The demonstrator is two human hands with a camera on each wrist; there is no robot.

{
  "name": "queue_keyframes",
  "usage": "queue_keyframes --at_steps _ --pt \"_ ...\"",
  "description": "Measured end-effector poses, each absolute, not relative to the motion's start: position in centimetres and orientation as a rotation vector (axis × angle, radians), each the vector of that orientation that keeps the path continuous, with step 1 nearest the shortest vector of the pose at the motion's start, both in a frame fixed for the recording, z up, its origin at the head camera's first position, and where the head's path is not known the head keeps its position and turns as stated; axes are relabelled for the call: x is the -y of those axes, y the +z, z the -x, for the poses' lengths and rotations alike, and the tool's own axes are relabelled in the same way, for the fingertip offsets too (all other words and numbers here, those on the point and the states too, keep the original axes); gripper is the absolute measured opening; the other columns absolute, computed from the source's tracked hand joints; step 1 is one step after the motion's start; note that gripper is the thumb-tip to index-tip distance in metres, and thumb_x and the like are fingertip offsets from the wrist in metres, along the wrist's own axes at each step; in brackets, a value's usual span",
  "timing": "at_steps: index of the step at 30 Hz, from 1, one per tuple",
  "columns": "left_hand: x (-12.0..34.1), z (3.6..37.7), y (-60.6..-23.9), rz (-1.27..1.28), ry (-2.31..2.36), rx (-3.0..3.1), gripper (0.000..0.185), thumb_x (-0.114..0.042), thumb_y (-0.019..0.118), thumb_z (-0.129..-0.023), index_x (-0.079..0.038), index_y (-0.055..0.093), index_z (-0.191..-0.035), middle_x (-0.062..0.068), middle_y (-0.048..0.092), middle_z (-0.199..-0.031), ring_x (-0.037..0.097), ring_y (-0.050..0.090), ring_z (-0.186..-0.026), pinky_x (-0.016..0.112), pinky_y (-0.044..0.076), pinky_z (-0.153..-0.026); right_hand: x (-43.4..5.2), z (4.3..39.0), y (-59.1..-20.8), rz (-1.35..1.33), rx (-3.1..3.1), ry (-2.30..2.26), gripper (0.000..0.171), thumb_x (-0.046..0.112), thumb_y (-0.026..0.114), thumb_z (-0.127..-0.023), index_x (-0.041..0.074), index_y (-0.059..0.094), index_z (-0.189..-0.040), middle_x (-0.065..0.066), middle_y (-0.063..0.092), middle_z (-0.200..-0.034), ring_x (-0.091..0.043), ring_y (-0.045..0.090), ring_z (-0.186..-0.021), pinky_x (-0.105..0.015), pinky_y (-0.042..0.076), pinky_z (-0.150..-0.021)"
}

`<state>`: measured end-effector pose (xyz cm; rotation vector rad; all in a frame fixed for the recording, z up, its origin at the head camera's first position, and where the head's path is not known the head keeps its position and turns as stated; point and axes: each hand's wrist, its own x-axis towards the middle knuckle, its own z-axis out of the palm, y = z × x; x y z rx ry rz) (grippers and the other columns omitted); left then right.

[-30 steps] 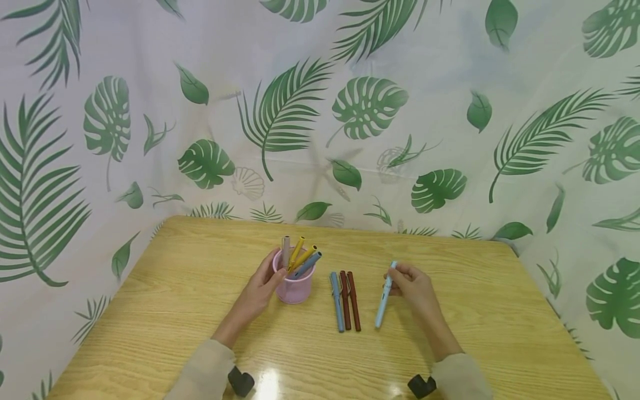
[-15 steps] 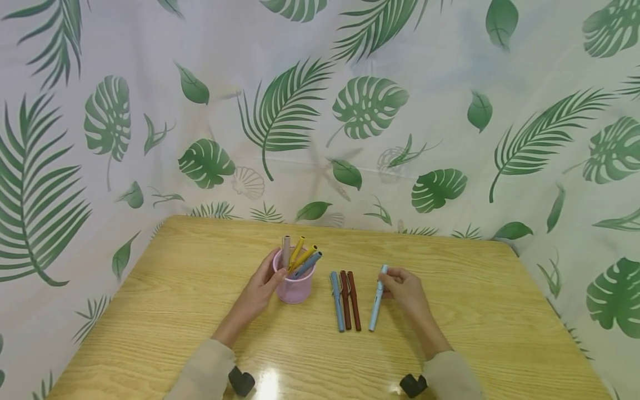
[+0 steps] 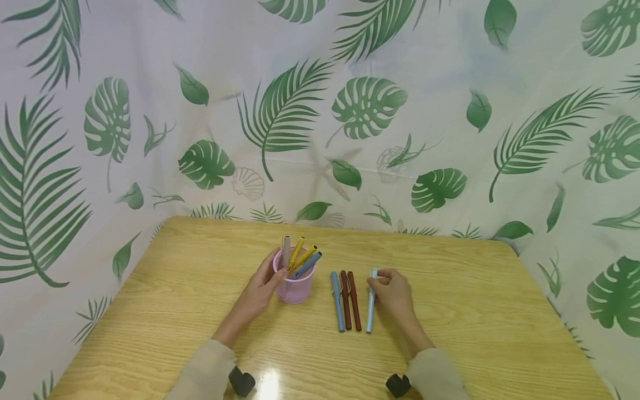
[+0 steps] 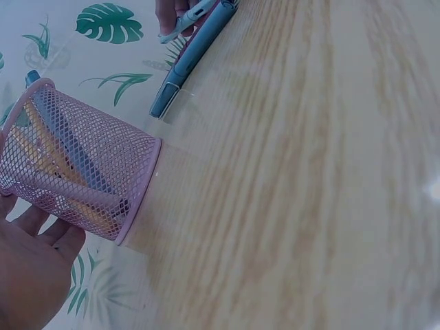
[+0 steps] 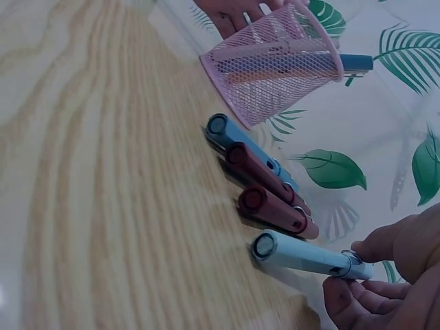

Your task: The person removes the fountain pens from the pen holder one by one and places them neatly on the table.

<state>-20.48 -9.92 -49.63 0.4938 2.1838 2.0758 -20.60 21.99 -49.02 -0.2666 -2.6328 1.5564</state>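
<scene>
Pen (image 3: 303, 265) lower ends hidden inside cup (image 3: 294, 291).

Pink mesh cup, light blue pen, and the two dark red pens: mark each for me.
pink mesh cup (image 3: 294, 289), head view, front wall.
light blue pen (image 3: 370, 308), head view, lower barrel.
dark red pens (image 3: 350, 300), head view, barrels at mid-length.

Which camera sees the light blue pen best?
The right wrist view: the light blue pen lies close up, its far end pinched by the right hand. The head view shows it small; the left wrist view catches only a bit.
</scene>
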Motion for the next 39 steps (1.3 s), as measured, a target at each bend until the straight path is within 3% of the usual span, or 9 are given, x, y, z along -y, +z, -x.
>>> queue_keyframes --at_steps 13,24,39 --pt "9.6 20.5 -49.9 -0.520 2.101 -2.166 0.062 -0.021 0.048 -0.112 -0.005 0.019 -0.164 0.024 0.022 -0.167 0.038 0.025 -0.153 0.047 0.025 -0.123 -20.8 20.5 -49.6 0.289 2.732 1.322 0.041 0.015 0.071 -0.097 -0.015 0.060 -0.123 -0.029 0.072 -0.108 -0.037 0.073 -0.094 -0.037 0.063 -0.072" --pt "9.8 20.6 -49.8 -0.524 2.088 -2.166 0.061 -0.020 0.048 -0.112 -0.006 0.019 -0.165 0.023 0.023 -0.167 0.036 0.026 -0.153 0.045 0.027 -0.123 -20.5 20.4 -49.5 0.271 2.753 1.265 0.039 0.014 0.066 -0.097 -0.015 0.061 -0.123 -0.030 0.072 -0.109 -0.042 0.071 -0.101 -0.048 0.062 -0.081" --pt "9.9 20.5 -49.7 -0.526 2.079 -2.181 0.062 -0.021 0.047 -0.112 -0.005 0.017 -0.165 0.023 0.022 -0.167 0.036 0.025 -0.153 0.046 0.026 -0.123 -19.4 20.2 -48.4 0.257 2.669 1.336 0.038 0.019 0.062 -0.100 -0.008 0.065 -0.126 -0.026 0.070 -0.114 -0.039 0.068 -0.106 -0.050 0.060 -0.087"
